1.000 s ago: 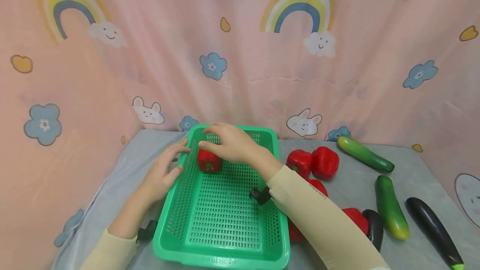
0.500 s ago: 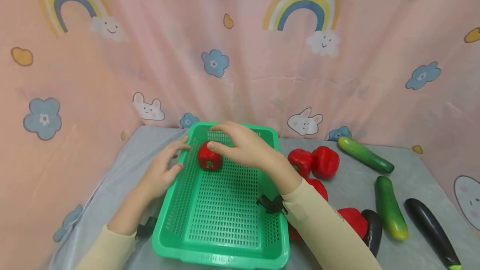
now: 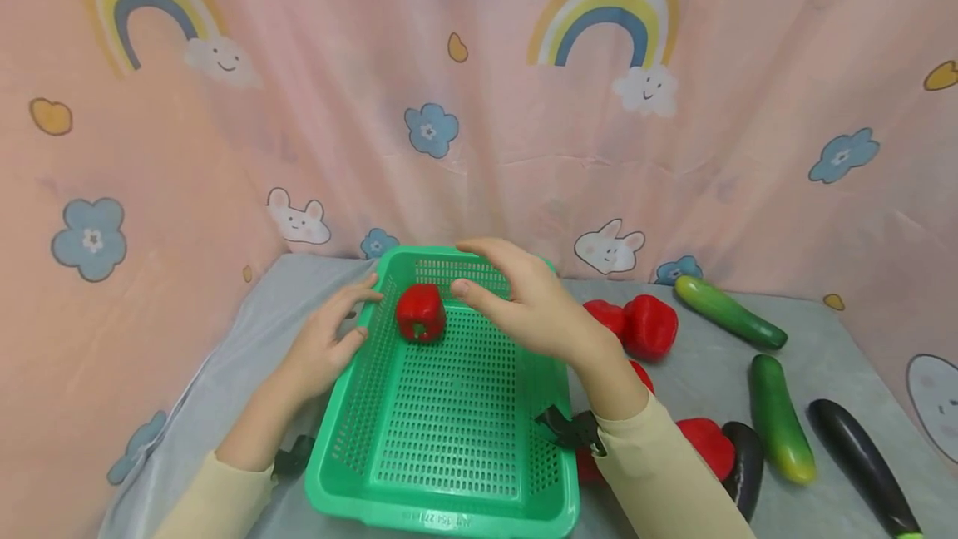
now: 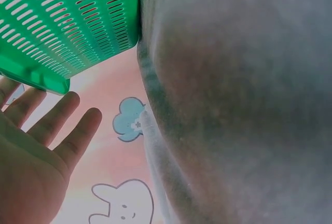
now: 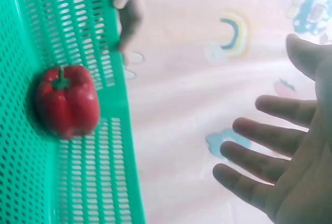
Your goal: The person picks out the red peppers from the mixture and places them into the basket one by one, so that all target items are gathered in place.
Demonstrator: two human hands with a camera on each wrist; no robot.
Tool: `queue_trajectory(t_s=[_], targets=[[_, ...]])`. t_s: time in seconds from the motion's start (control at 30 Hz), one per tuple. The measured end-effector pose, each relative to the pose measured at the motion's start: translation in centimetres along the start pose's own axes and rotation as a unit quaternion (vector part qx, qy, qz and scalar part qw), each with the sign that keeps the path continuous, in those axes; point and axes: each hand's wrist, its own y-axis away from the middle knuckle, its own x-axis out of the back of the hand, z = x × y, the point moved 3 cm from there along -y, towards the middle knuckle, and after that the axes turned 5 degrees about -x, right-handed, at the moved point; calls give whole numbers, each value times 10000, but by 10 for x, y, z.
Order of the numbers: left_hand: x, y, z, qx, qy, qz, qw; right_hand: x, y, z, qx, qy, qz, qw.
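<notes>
A red bell pepper point(image 3: 421, 313) lies in the far left corner of a green perforated basket point(image 3: 441, 520), its green stem toward the near side. My left hand point(image 3: 326, 341) rests at the basket's left rim. In the left wrist view its fingers point(image 4: 78, 136) are extended, the fingertips right at the rim. Above the basket's right side hovers my right hand point(image 3: 535, 302), holding nothing. The right wrist view shows that hand point(image 5: 290, 167) with its fingers spread and relaxed, apart from the pepper point(image 5: 68, 102).
Several more red bell peppers point(image 3: 649, 328) lie right of the basket, some partly behind the right arm. Two green zucchini point(image 3: 729, 312) and two dark eggplants point(image 3: 861, 460) lie farther right on the grey cloth point(image 3: 696, 381). A patterned pink curtain point(image 3: 509, 181) hangs behind.
My right hand has drawn back to the right, away from the pepper, which stays in the basket's far left corner. The left hand keeps its place at the rim.
</notes>
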Motion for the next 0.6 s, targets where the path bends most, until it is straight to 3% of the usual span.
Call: queue_trajectory(t_s=[0.23,0.6], targets=[[0,-1,1,-28,-4,0,10000,20,19,4,34,-285,601,9978],[-1,0,0,-98,-109,11,9999,47,37,17,124,-533,1126,9921]])
